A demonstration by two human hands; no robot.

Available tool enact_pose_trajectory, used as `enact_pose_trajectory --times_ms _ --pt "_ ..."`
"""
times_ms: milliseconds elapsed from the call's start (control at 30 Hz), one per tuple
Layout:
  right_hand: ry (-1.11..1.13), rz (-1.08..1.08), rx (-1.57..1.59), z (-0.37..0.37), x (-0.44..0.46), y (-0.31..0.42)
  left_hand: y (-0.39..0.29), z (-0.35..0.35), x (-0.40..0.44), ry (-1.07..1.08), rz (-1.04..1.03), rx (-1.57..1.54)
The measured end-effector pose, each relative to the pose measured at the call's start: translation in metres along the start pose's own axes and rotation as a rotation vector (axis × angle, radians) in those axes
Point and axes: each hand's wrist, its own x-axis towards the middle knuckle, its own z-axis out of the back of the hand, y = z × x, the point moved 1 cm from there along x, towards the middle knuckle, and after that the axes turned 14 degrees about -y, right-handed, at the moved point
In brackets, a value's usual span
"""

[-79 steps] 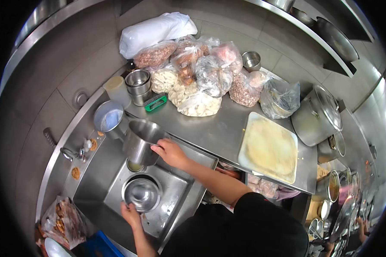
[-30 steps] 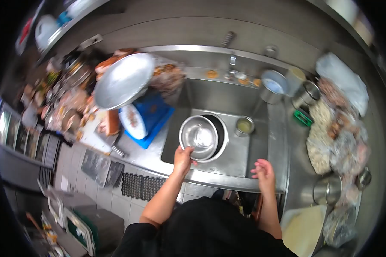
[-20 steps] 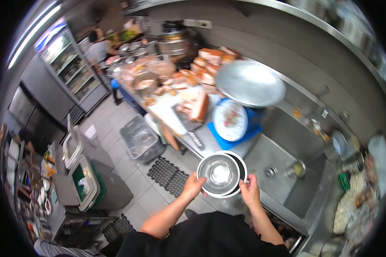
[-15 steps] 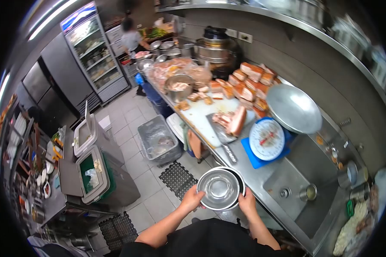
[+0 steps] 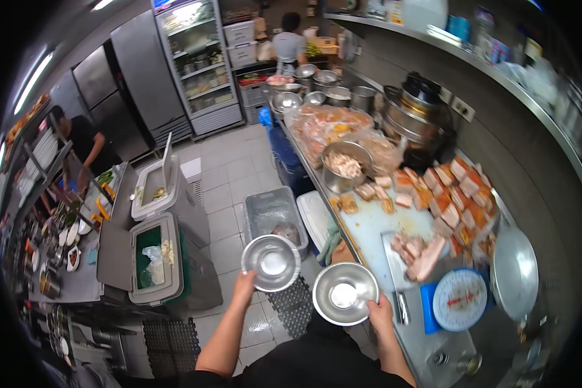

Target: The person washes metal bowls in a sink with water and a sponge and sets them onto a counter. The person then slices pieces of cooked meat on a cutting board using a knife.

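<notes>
Bowls (image 5: 271,262) drawn apart, floor mat (image 5: 291,308) visible between rims (image 5: 314,295)

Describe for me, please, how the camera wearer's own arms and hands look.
The left hand and the right hand are bare, without gloves, and no watch or bracelet shows at either wrist. The forearms are uncovered too. The short-sleeved top is black, with no marking that can be made out.

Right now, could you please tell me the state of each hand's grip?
Left hand: closed, holding a metal bowl by its edge.
Right hand: closed, holding another metal bowl by its edge.
</notes>
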Motion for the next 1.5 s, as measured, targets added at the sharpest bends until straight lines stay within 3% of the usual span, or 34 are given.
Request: enact_pose_trajectory --times_ms 67,167,267,400,500,733,800,833,900,1000,1067,1100,1133,1333,1400,1467,1500 --pt "0.090 -0.026 0.019 -0.041 0.038 0.039 0.002 0.031 0.023 -0.058 0.072 -0.190" --pt "0.208 -0.036 -0.029 -0.112 0.098 0.085 0.066 0.086 0.062 -0.312 0.130 -0.151" --pt "0.311 -0.012 0.186 -0.175 0.155 0.130 0.129 0.140 0.052 -0.567 0.301 -0.119" --pt "0.421 0.009 0.291 -0.246 0.208 0.178 0.215 0.171 0.030 -0.721 0.573 -0.148" --pt "0.448 0.020 0.228 -0.292 0.231 0.188 0.237 0.168 0.025 -0.834 0.714 -0.104" --pt "0.473 -0.170 0.229 -0.393 0.282 0.215 0.221 0.149 0.128 -0.780 0.810 -0.246" --pt "0.382 -0.135 0.278 -0.419 0.328 0.235 0.206 0.150 0.172 -0.713 0.735 -0.230" --pt "0.376 -0.076 0.220 -0.424 0.331 0.284 0.195 0.151 0.196 -0.654 0.721 -0.205" --pt "0.349 0.060 0.443 -0.453 0.393 0.316 0.168 0.152 0.231 -0.556 0.678 -0.151" --pt "0.008 0.264 0.325 -0.512 0.521 0.350 0.121 0.142 0.271 -0.505 0.517 -0.128" --pt "-0.012 0.341 0.104 -0.544 0.549 0.418 0.118 0.137 0.287 -0.549 0.590 -0.092" --pt "0.030 0.322 0.261 -0.562 0.555 0.436 0.112 0.135 0.289 -0.518 0.575 -0.110" --pt "0.038 0.245 0.121 -0.575 0.562 0.453 0.105 0.131 0.286 -0.501 0.564 -0.139" --pt "0.141 0.066 0.012 -0.674 0.642 0.398 0.103 0.107 0.273 -0.545 0.503 -0.232" --pt "0.095 -0.038 0.139 -0.699 0.671 0.362 0.089 0.096 0.283 -0.537 0.486 -0.215" --pt "0.077 -0.002 -0.009 -0.692 0.698 0.359 0.072 0.083 0.289 -0.523 0.482 -0.194" --pt "0.034 0.138 -0.088 -0.687 0.713 0.356 0.049 0.071 0.299 -0.521 0.432 -0.114"
